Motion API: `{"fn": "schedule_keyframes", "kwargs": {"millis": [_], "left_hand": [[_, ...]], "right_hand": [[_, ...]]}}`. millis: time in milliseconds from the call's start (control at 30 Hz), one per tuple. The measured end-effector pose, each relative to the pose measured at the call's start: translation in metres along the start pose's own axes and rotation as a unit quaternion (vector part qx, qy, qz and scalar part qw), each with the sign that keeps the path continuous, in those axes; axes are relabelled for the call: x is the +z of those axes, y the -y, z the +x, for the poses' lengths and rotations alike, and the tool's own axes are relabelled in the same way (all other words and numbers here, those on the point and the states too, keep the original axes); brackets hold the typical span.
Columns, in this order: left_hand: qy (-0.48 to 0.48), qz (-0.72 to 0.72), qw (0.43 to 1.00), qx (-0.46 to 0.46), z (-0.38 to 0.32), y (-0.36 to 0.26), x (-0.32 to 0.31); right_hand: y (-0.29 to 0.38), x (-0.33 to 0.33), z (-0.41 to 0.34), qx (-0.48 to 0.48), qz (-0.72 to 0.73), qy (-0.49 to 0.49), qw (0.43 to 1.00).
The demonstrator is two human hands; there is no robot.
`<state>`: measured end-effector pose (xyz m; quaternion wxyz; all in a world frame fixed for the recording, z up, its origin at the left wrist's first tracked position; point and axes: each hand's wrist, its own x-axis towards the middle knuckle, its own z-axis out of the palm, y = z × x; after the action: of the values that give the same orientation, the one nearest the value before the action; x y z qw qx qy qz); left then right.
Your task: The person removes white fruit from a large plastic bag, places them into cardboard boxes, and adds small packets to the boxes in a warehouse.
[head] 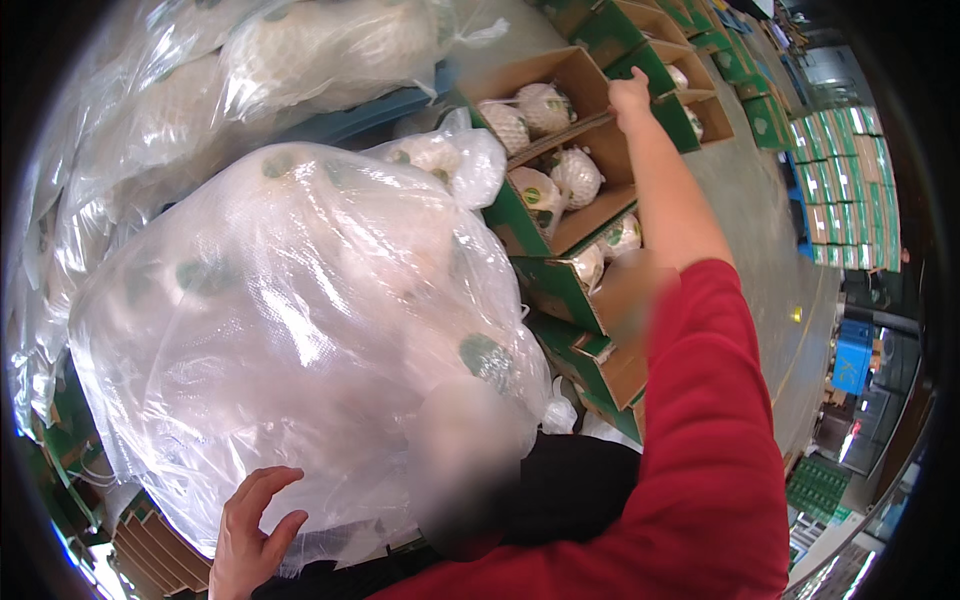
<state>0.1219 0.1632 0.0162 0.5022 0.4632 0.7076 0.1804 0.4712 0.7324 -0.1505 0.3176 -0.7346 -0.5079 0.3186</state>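
Note:
My left hand (255, 517) is at the lower left, thumb and fingers apart and nothing in its grasp. It is over the near edge of a big clear plastic bag (315, 300) full of pale round items with green patches. My right hand (631, 96) reaches out to the far corner of an open green cardboard carton (585, 75). Its fingers are curled at the carton's rim; whether they grip it I cannot tell. Inside that carton are round items in white foam netting (544, 109). The neighbouring carton (600, 217) holds similar netted items (577, 178).
More filled plastic bags (315, 60) lie at the upper left beside a blue edge (375, 112). Further open cartons (559, 292) run along the right of the bag. Stacked green-and-white cartons (847, 187) stand across the grey floor (780, 247). Folded cardboard (157, 559) sits at lower left.

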Motion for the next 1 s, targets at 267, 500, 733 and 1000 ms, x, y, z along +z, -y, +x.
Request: {"fn": "schedule_keyframes", "kwargs": {"millis": [267, 500, 733, 1000], "left_hand": [[0.012, 0.083, 0.985, 0.152, -0.011, -0.033, 0.034], [0.02, 0.032, 0.957, 0.288, 0.022, -0.095, 0.067], [-0.064, 0.184, 0.85, 0.489, 0.22, -0.185, 0.147], [-0.107, 0.375, 0.885, 0.255, 0.391, -0.229, 0.192]], "right_hand": [[-0.169, -0.31, -0.21, 0.016, -0.008, -0.004, 1.0], [-0.35, -0.401, -0.468, 0.233, 0.172, 0.013, 0.957], [-0.351, -0.352, -0.399, 0.249, 0.182, 0.031, 0.951], [-0.369, -0.359, -0.381, 0.389, 0.294, 0.17, 0.856]]}}
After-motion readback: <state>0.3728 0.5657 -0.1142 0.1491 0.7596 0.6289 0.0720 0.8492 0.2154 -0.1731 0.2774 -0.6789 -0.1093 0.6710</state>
